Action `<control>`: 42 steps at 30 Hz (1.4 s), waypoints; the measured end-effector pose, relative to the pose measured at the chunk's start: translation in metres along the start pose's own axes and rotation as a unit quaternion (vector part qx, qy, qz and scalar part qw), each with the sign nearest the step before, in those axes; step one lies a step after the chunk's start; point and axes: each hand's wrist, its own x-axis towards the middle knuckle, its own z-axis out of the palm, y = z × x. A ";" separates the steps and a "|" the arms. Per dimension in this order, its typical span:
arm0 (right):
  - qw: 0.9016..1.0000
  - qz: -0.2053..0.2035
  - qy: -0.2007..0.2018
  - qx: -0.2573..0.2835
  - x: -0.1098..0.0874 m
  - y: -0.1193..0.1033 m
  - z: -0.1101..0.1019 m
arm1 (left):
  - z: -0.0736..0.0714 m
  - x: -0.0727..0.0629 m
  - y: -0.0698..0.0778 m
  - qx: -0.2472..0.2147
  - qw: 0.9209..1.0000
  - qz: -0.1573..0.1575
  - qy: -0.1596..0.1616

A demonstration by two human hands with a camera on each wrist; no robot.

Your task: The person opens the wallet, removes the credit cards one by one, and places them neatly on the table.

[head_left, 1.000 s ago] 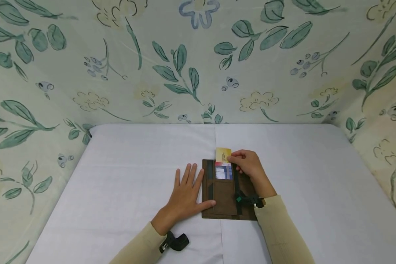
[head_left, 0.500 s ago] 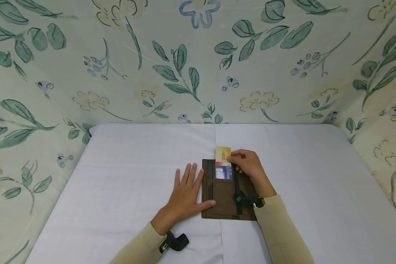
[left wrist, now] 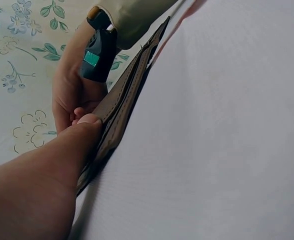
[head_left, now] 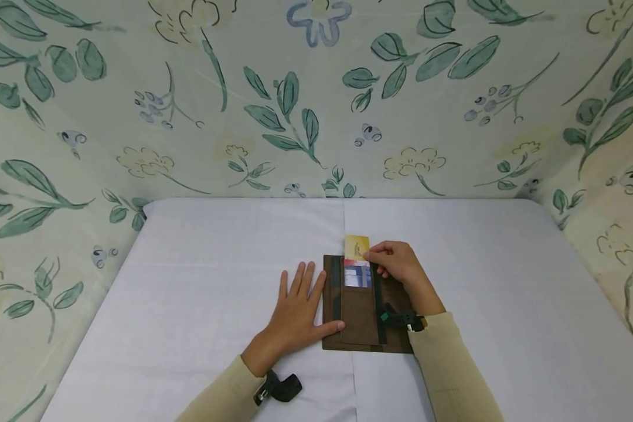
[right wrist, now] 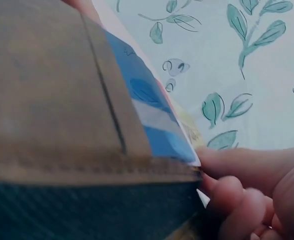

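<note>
A brown wallet (head_left: 360, 316) with dark bands lies spread on the white cloth. My left hand (head_left: 297, 310) rests flat beside its left edge, fingers spread and straight, the thumb lying over the wallet. In the left wrist view that thumb (left wrist: 89, 120) presses down on the wallet's layered edge. A card with a blue and white picture (head_left: 357, 274) sits partly in the upper slot. Above it a yellow card (head_left: 356, 246) sticks out past the wallet's top, its lower part hidden. My right hand (head_left: 398, 264) pinches the yellow card by its right edge, thumb on top.
The white cloth (head_left: 216, 246) covers the table around the wallet. Behind and at both sides hangs a curtain (head_left: 190, 135) printed with leaves and flowers. Each wrist carries a black camera strap, the left one (head_left: 279, 387) close over the cloth.
My right wrist has shifted very slightly to the right, the fingers staying at the yellow card. The left hand, wallet and cards look the same.
</note>
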 end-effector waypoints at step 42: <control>1.000 0.006 0.003 0.002 0.000 -0.001 0.001 | 0.002 0.000 0.000 0.002 1.000 0.001 0.007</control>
